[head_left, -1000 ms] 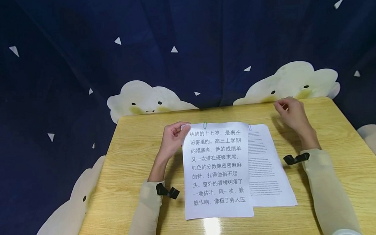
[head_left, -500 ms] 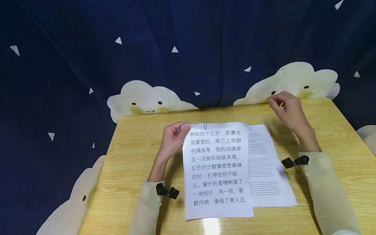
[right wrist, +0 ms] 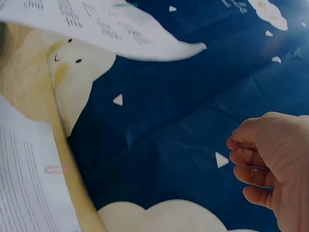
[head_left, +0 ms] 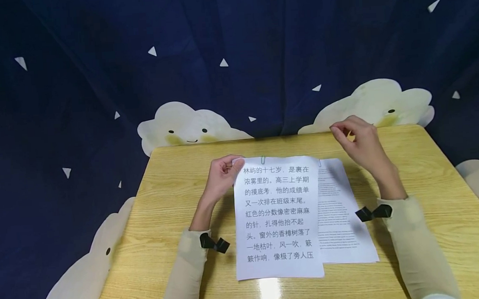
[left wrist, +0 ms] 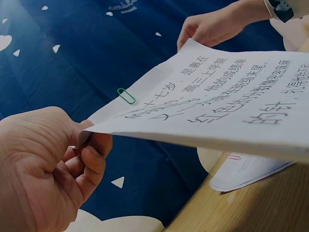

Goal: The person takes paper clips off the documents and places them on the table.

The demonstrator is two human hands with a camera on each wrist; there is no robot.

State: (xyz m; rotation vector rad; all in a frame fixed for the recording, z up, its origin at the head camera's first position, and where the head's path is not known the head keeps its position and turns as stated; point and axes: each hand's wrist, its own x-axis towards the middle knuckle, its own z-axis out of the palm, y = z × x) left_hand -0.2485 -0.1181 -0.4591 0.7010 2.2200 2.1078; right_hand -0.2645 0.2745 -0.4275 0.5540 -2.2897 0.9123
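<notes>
My left hand (head_left: 223, 175) pinches the top left corner of a clipped paper stack (head_left: 278, 220), its thumb on the front and its fingers behind. The stack bears large Chinese print, with a green paper clip (left wrist: 126, 95) on its top edge. In the left wrist view it is raised above the table, its far corner curling up. My right hand (right wrist: 275, 159) is in the air beyond the stack's top right corner, fingers loosely curled, with nothing in them. Below, a second paper stack (head_left: 344, 216) with small print lies on the table, partly covered by the first in the head view.
On the second stack's top edge sits another paper clip (right wrist: 54, 169), pinkish in the right wrist view. The wooden table (head_left: 169, 208) ends at a dark blue curtain (head_left: 194, 79) with white triangles and clouds. Black straps are on both sleeves.
My right hand has moved left and slightly up, nearer the held stack's top right corner. My left hand and its paper stack stay nearly in place.
</notes>
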